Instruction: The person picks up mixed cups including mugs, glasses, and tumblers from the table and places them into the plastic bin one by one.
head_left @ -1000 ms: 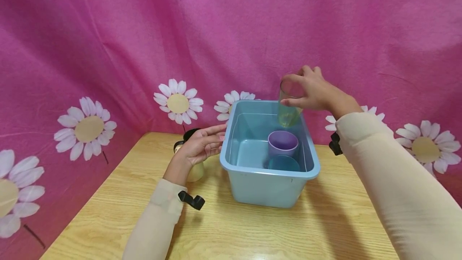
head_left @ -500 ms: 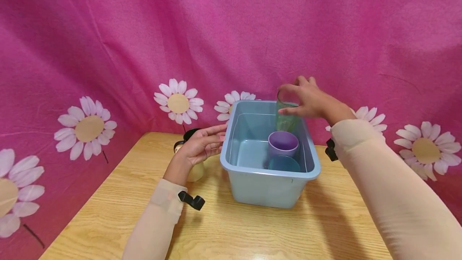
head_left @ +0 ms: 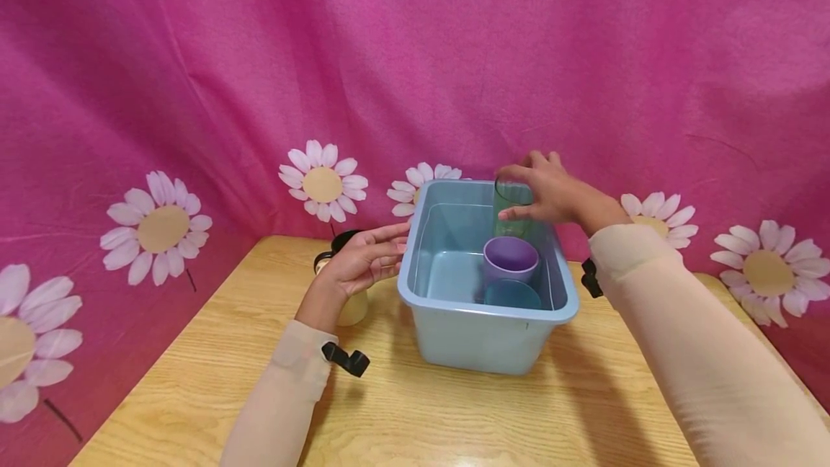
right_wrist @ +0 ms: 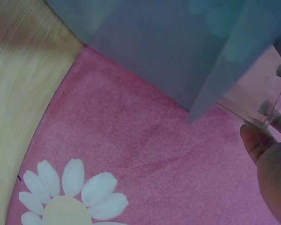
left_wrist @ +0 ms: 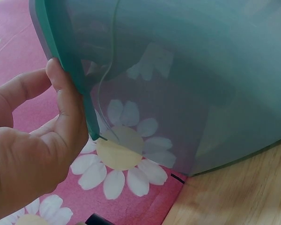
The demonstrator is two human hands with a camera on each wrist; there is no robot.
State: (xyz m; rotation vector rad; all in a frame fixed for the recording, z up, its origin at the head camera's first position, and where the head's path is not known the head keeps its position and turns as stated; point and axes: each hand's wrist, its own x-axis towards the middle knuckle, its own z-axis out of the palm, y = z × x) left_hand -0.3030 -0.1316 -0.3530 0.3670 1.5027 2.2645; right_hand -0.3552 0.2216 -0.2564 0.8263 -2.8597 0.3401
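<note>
My right hand (head_left: 551, 193) grips a clear greenish drinking glass (head_left: 510, 195) near its top, fingers and thumb on either side. The glass stands roughly upright in the far right corner of a light blue plastic tub (head_left: 480, 308), its lower part behind a purple cup (head_left: 510, 258). In the right wrist view the fingers close round the glass (right_wrist: 253, 93) past the tub wall. My left hand (head_left: 363, 265) touches the tub's left rim with fairly straight fingers; the left wrist view shows fingertips under the rim (left_wrist: 79, 79). In front of the purple cup sits a teal round vessel (head_left: 512, 295).
A pale container (head_left: 353, 310) with a black top stands left of the tub, partly behind my left hand. The tub rests on a wooden table (head_left: 415, 416). A pink cloth (head_left: 415, 56) with white daisies hangs behind and at the sides.
My right hand has lowered the drinking glass into the tub's far right corner, shifting slightly left, and the glass has gone from tilted to more upright. The left hand stays at the rim.
</note>
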